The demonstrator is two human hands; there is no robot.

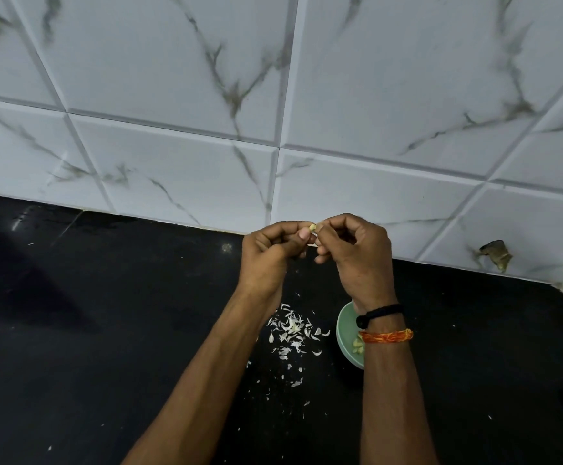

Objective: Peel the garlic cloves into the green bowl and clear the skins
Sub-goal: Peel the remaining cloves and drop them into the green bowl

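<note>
Hands (313,250) hiding most of clove (312,227)

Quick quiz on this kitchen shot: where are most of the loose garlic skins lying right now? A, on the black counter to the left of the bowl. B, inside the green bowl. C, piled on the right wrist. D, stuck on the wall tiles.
A: the white garlic skins lie scattered on the black counter, left of the green bowl, which holds only peeled cloves.
</note>
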